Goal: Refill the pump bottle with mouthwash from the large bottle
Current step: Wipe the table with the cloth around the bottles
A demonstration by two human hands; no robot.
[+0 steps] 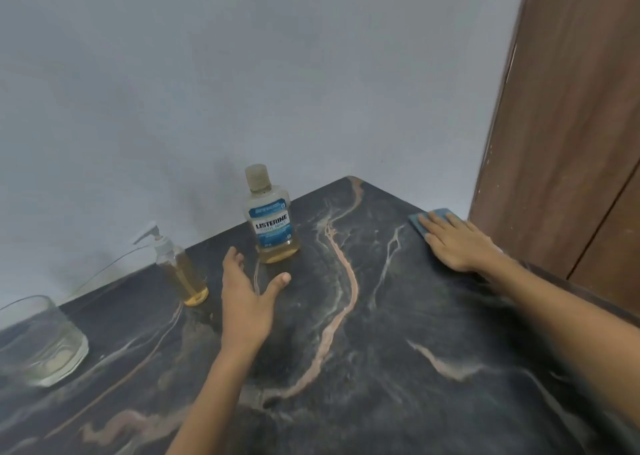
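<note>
Head view | left hand (247,302) spread, empty, near capped clear mouthwash bottle (273,219) | right hand (457,243) flat on blue cloth (420,221) | risk: hasty reach topples bottle

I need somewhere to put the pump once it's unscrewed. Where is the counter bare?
Bare: the wide stretch between the large bottle and the right hand pressing the blue cloth, plus the near middle. Crowded: the left, where pump bottle, glass and left hand cluster.
</note>
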